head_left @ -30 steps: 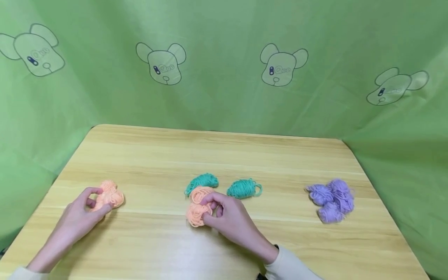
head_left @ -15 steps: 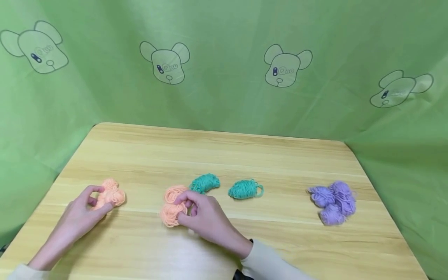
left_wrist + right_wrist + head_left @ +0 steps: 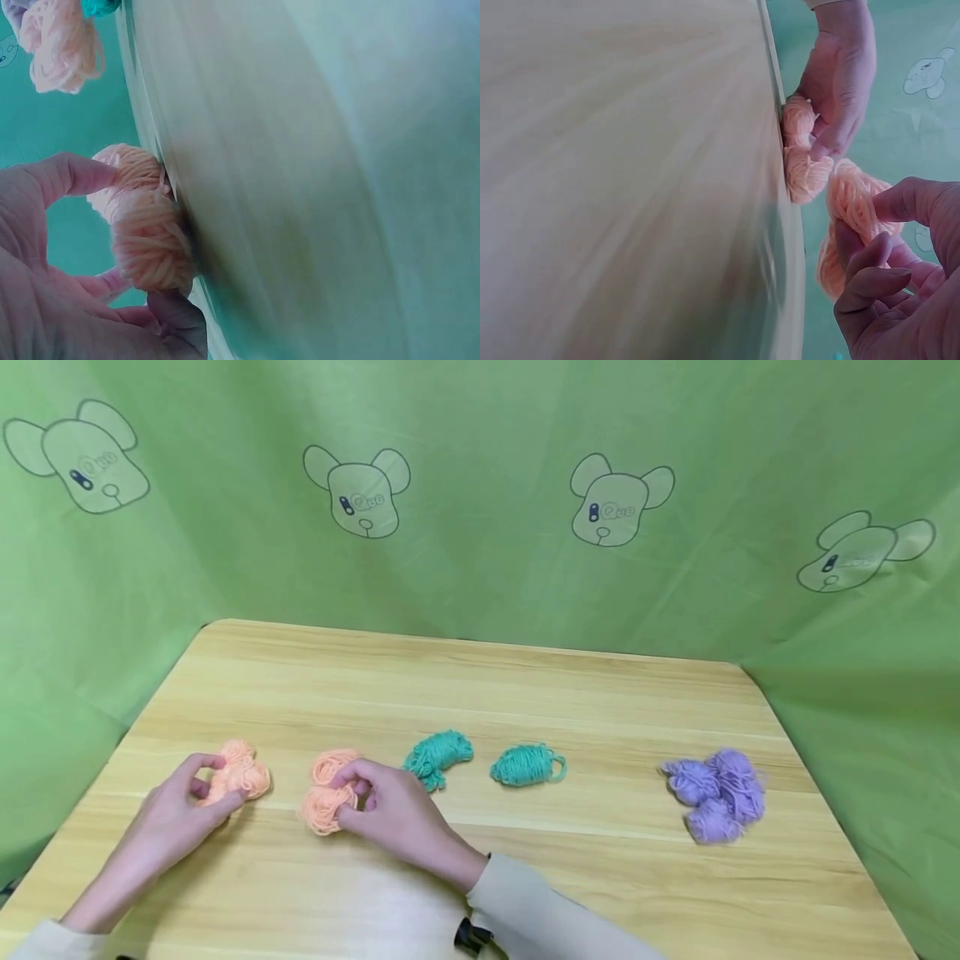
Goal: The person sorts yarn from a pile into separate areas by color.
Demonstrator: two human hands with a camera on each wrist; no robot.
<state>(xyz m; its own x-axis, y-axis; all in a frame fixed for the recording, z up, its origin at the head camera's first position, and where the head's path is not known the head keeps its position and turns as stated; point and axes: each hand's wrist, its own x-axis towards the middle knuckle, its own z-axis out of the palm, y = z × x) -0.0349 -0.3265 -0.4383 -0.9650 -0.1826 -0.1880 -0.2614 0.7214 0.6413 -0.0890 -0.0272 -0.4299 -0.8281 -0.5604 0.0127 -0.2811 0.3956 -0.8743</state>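
On the left of the table, my left hand [image 3: 176,814] grips a cluster of peach yarn [image 3: 243,774] between thumb and fingers; the cluster rests on the tabletop. To its right, my right hand [image 3: 401,810] pinches a peach yarn skein [image 3: 326,810] that bulges in two rounded lobes. In the right wrist view this skein [image 3: 855,202] hangs off the tabletop from thumb and fingers. The left wrist view shows the gripped yarn [image 3: 154,240] close up. Just beyond my right hand lies a teal yarn skein [image 3: 441,754], with a second teal skein [image 3: 525,766] to its right.
Several purple yarn bundles [image 3: 716,793] lie heaped together at the right of the wooden table [image 3: 465,685]. A green cloth [image 3: 480,527] with printed mouse heads hangs behind the table and at its sides.
My right hand has carried the peach skein leftward, from in front of the teal skeins toward my left hand. The nearer teal skein now shows fully. My left hand has kept its place.
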